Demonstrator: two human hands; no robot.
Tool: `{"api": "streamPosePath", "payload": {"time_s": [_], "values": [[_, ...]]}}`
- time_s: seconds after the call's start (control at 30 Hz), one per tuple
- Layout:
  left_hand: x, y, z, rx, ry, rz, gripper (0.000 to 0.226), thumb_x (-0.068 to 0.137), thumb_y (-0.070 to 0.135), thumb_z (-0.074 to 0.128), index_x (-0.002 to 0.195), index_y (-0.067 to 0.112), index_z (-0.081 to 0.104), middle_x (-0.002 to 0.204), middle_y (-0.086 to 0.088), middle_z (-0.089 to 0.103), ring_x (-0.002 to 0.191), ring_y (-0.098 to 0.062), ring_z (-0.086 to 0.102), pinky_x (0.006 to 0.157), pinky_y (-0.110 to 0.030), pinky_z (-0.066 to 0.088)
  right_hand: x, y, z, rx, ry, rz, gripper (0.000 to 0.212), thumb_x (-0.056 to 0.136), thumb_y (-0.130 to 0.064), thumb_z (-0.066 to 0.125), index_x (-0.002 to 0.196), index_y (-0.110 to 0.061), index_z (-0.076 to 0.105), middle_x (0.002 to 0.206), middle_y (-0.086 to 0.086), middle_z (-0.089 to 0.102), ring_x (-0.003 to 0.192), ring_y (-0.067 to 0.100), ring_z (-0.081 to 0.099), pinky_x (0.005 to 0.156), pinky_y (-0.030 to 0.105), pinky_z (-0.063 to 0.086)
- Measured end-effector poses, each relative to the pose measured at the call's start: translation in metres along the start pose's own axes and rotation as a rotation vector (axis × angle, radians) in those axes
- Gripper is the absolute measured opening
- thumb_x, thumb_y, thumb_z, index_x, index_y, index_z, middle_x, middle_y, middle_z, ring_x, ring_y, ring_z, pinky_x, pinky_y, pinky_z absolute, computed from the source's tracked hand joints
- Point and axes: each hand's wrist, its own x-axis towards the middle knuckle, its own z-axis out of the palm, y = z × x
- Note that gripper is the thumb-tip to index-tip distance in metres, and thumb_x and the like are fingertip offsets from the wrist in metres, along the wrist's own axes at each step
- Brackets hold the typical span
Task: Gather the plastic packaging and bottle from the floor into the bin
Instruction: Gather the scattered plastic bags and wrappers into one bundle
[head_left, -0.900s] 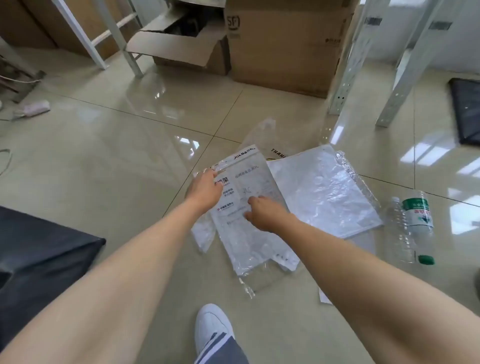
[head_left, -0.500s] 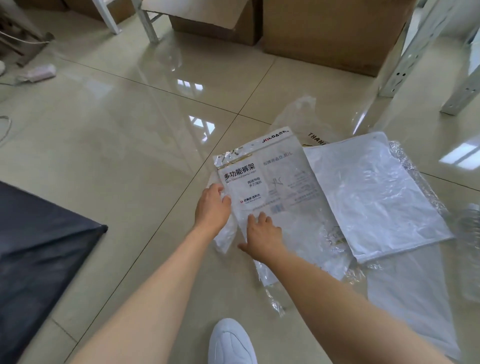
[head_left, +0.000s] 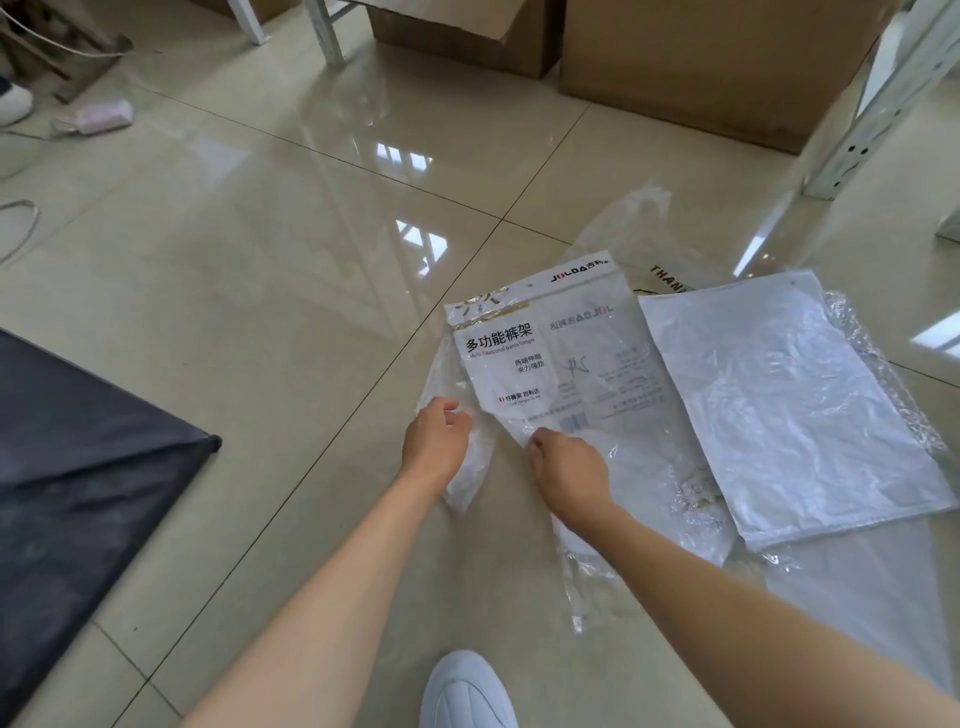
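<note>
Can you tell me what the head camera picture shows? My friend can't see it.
Two bare hands, left hand and right hand, grab a printed plastic bag on a shiny tiled floor, with more clear packaging beside it.

Just one view here, a wide-angle cam on the person's head, tilted forward and down at the glossy beige tiled floor (head_left: 260, 291). Both bare forearms run up from the bottom edge, so it sits close above the hands. A white shoe toe (head_left: 467, 691) pokes in at the bottom, brown cardboard boxes (head_left: 701, 62) line the top edge, straight lines bending toward the edges.
</note>
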Motion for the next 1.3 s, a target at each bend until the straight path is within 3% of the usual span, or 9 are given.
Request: {"api": "streamPosePath", "payload": {"time_s": [0.17, 0.33, 0.5, 0.63, 0.73, 0.83, 1.03, 1.17, 1.3], "values": [[-0.01, 0.033, 0.007, -0.314, -0.217, -0.073, 0.052, 0.087, 0.055, 0.059, 0.116, 0.012, 0.062, 0.104, -0.008, 0.068, 0.096, -0.028, 0.068, 0.09, -0.039, 0.053, -0.015, 0.008, -0.025, 0.217, 0.012, -0.191, 0.024, 0.101, -0.022, 0.043, 0.093, -0.012, 0.063, 0.077, 0.009, 0.07, 0.069, 0.03, 0.061, 0.062, 0.04, 0.048], [-0.012, 0.05, 0.029, -0.233, -0.015, -0.051, 0.033, 0.087, -0.002, 0.051, 0.115, 0.006, 0.067, 0.113, -0.015, 0.073, 0.099, -0.032, 0.069, 0.083, -0.042, 0.058, -0.036, 0.004, -0.046, 0.355, -0.04, -0.252, 0.031, 0.102, -0.037, 0.042, 0.108, -0.026, 0.07, 0.095, -0.001, 0.075, 0.085, 0.02, 0.067, 0.073, 0.034, 0.049], [-0.014, 0.057, 0.019, 0.058, 0.167, 0.07, 0.042, 0.083, -0.003, 0.039, 0.11, 0.017, 0.064, 0.102, -0.005, 0.072, 0.085, -0.035, 0.065, 0.068, -0.036, 0.051, -0.013, 0.063, -0.081, 0.1, 0.246, 0.111, 0.039, 0.1, -0.029, 0.045, 0.138, -0.02, 0.048, 0.143, 0.005, 0.049, 0.129, 0.025, 0.047, 0.102, 0.04, 0.041], [-0.012, 0.064, 0.012, 0.164, 0.25, 0.117, 0.037, 0.086, -0.003, 0.039, 0.109, 0.013, 0.064, 0.103, -0.01, 0.072, 0.077, -0.033, 0.059, 0.061, -0.031, 0.041, 0.009, 0.121, -0.095, -0.188, -0.001, 0.367, 0.073, 0.093, -0.035, 0.054, 0.151, -0.013, 0.017, 0.157, 0.019, 0.019, 0.142, 0.037, 0.025, 0.105, 0.053, 0.036], [-0.011, 0.064, 0.011, 0.163, 0.246, 0.15, 0.037, 0.088, -0.001, 0.04, 0.113, 0.012, 0.063, 0.104, -0.01, 0.072, 0.078, -0.034, 0.06, 0.06, -0.03, 0.041, 0.016, 0.141, -0.087, -0.199, -0.12, 0.384, 0.082, 0.084, -0.03, 0.061, 0.15, -0.015, 0.014, 0.148, 0.019, 0.028, 0.133, 0.039, 0.037, 0.097, 0.051, 0.043], [-0.014, 0.062, 0.011, 0.17, 0.243, 0.171, 0.033, 0.089, 0.0, 0.041, 0.112, 0.011, 0.061, 0.105, -0.01, 0.071, 0.076, -0.032, 0.058, 0.056, -0.029, 0.036, 0.014, 0.151, -0.07, -0.253, -0.066, 0.341, 0.063, 0.085, -0.019, 0.054, 0.142, -0.013, 0.028, 0.134, 0.016, 0.044, 0.118, 0.036, 0.049, 0.084, 0.045, 0.052], [-0.017, 0.06, 0.007, 0.13, 0.231, 0.182, 0.037, 0.089, 0.001, 0.042, 0.118, 0.014, 0.06, 0.112, -0.008, 0.071, 0.086, -0.035, 0.064, 0.071, -0.039, 0.054, 0.01, 0.158, -0.076, -0.3, 0.051, 0.247, 0.03, 0.093, -0.007, 0.04, 0.121, -0.009, 0.052, 0.11, 0.01, 0.062, 0.094, 0.03, 0.063, 0.062, 0.032, 0.04], [-0.02, 0.059, 0.009, 0.101, 0.216, 0.183, 0.037, 0.089, 0.001, 0.043, 0.119, 0.014, 0.06, 0.117, -0.008, 0.07, 0.087, -0.036, 0.065, 0.073, -0.042, 0.057, 0.003, 0.147, -0.095, -0.284, 0.207, 0.283, 0.018, 0.09, -0.004, 0.043, 0.095, -0.012, 0.058, 0.084, 0.005, 0.069, 0.064, 0.025, 0.05, 0.05, 0.028, 0.031], [-0.023, 0.063, 0.01, 0.008, 0.175, 0.172, 0.034, 0.088, 0.001, 0.047, 0.116, 0.01, 0.064, 0.113, -0.01, 0.071, 0.094, -0.035, 0.065, 0.077, -0.038, 0.052, -0.011, 0.092, -0.107, -0.029, 0.326, 0.214, 0.022, 0.095, -0.018, 0.035, 0.091, -0.019, 0.057, 0.076, 0.003, 0.066, 0.072, 0.028, 0.059, 0.06, 0.033, 0.041]]}}
